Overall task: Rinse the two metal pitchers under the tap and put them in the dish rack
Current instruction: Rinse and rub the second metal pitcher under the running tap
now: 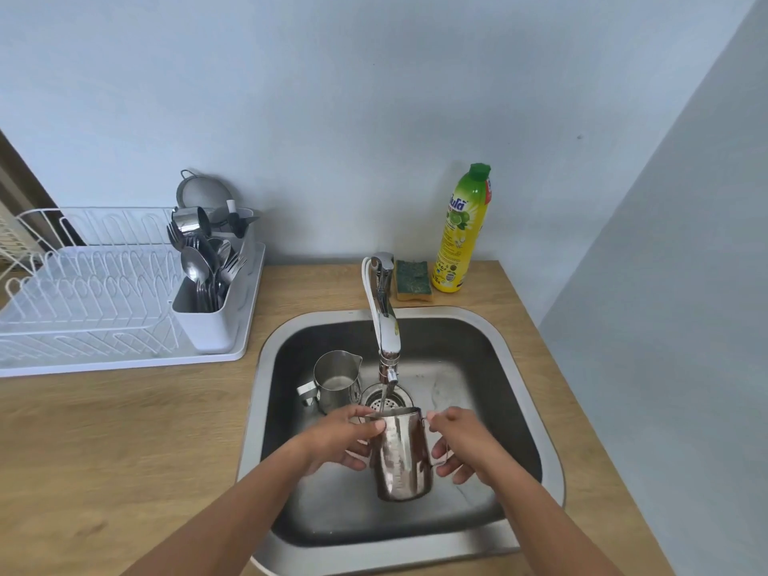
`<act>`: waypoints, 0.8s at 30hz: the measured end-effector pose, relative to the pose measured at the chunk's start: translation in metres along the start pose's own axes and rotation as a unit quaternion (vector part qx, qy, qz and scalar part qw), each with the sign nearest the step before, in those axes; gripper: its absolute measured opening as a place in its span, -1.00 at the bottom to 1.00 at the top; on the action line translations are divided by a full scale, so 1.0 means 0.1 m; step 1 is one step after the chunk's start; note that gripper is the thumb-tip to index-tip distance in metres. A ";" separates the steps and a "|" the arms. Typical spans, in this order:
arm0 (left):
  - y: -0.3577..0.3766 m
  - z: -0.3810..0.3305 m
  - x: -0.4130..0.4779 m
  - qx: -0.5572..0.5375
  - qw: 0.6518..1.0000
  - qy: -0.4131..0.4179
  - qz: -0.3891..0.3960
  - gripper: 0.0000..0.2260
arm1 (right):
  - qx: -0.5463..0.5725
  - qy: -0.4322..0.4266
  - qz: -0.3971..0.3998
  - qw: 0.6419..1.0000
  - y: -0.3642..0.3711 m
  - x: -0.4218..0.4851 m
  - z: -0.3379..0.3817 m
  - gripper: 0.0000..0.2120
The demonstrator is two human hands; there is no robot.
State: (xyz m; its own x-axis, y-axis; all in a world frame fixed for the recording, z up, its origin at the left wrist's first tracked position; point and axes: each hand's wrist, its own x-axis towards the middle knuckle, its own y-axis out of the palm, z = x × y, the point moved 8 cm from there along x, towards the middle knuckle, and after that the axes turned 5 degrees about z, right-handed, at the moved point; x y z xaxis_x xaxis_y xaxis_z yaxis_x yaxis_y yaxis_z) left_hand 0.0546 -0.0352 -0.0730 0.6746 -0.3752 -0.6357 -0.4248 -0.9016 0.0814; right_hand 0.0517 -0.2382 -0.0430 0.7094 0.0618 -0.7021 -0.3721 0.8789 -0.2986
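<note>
Steel pitcher point(401, 455) held upright over the sink point(528, 367) basin, between both hands. Both forearms reach in from the bottom edge. Left hand point(336, 440) wraps the pitcher's left wall, thumb up at the rim. Right hand point(463, 444) is on the right side, fingers curled at the handle, thumb near the rim. Hands are apart, each gripping the pitcher. Tap point(384, 318) spout sits just above and behind the pitcher mouth; a thin water stream point(384, 394) drops toward the rim. What is inside the pitcher can't be seen.

Second pitcher point(336, 380) stands upright on the sink floor, left of the drain point(392, 403), just behind the left hand and not touched; interior looks pale, contents unclear.

Dish rack point(83, 293) is on the counter point(124, 430), well left of the sink. Its caddy point(208, 322) holds spoons and forks point(208, 264), and a small metal cup point(191, 220) sits on top. Sponge point(412, 280) and yellow soap bottle point(461, 230) stand behind the sink.
</note>
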 end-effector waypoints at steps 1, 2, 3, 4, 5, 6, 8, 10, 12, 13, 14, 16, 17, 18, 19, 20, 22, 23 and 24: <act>0.03 0.01 0.02 -0.023 1.000 0.003 0.008 -0.47 | -0.015 -0.009 -0.014 1.000 -0.05 -0.01 0.04 -0.72; 0.07 0.01 0.02 -0.039 0.999 0.007 0.017 -0.43 | -0.031 -0.020 -0.028 0.999 -0.10 -0.02 0.08 -0.73; 0.10 -0.01 0.04 -0.048 0.998 0.015 0.024 -0.43 | -0.045 -0.029 -0.042 0.998 -0.13 -0.03 0.12 -0.74; 0.13 -0.04 0.05 -0.054 0.998 0.023 0.029 -0.46 | -0.058 -0.039 -0.055 0.996 -0.16 -0.05 0.17 -0.75; 0.15 -0.08 0.06 -0.058 0.997 0.033 0.030 -0.48 | -0.071 -0.047 -0.069 0.994 -0.18 -0.07 0.21 -0.77; 0.16 -0.12 0.06 -0.058 0.997 0.042 0.027 -0.49 | -0.079 -0.057 -0.083 0.992 -0.20 -0.08 0.24 -0.79; 0.17 -0.20 0.07 -0.055 0.997 0.058 0.006 -0.49 | -0.087 -0.086 -0.115 0.986 -0.22 -0.10 0.30 -0.85; 0.13 -0.27 0.07 -0.051 0.995 0.085 -0.026 -0.43 | -0.083 -0.127 -0.140 0.978 -0.22 -0.10 0.36 -0.86; 0.06 -0.35 0.06 -0.027 0.990 0.121 -0.061 -0.34 | -0.066 -0.159 -0.155 0.973 -0.21 -0.11 0.40 -0.87; 0.02 -0.37 0.05 -0.010 0.988 0.135 -0.080 -0.31 | -0.052 -0.173 -0.159 0.971 -0.20 -0.10 0.42 -0.88; -0.02 -0.41 0.03 0.008 0.984 0.145 -0.100 -0.29 | -0.036 -0.184 -0.162 0.969 -0.19 -0.10 0.43 -0.89; -0.08 -0.47 -0.04 0.041 0.977 0.157 -0.139 -0.27 | -0.003 -0.201 -0.159 0.966 -0.15 -0.08 0.45 -0.90; -0.10 -0.51 -0.09 0.059 0.972 0.166 -0.154 -0.26 | 0.014 -0.203 -0.157 0.966 -0.14 -0.06 0.45 -0.90; -0.12 -0.55 -0.14 0.077 0.967 0.175 -0.169 -0.26 | 0.030 -0.202 -0.152 0.967 -0.12 -0.04 0.44 -0.91; -0.15 -0.59 -0.18 0.098 0.961 0.182 -0.186 -0.27 | 0.049 -0.201 -0.143 0.968 -0.09 -0.03 0.43 -0.91; -0.18 -0.61 -0.24 0.120 0.953 0.187 -0.205 -0.26 | 0.071 -0.200 -0.129 0.969 -0.06 -0.02 0.43 -0.90; -0.26 -0.66 -0.35 0.169 0.935 0.192 -0.245 -0.23 | 0.109 -0.199 -0.099 0.969 0.02 0.02 0.42 -0.88; -0.29 -0.68 -0.40 0.193 0.926 0.193 -0.260 -0.22 | 0.126 -0.197 -0.084 0.969 0.07 0.03 0.42 -0.88; -0.31 -0.70 -0.46 0.215 0.918 0.195 -0.270 -0.22 | 0.144 -0.194 -0.069 0.968 0.12 0.05 0.41 -0.88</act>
State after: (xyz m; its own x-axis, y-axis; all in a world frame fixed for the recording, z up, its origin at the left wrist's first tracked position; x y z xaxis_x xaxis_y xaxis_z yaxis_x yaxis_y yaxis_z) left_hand 0.0793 -0.0053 0.0076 0.9864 -0.0227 -0.1630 -0.1068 -0.8416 -0.5294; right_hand 0.0760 -0.2081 -0.0236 0.9330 0.0582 -0.3551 -0.1151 0.9833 -0.1411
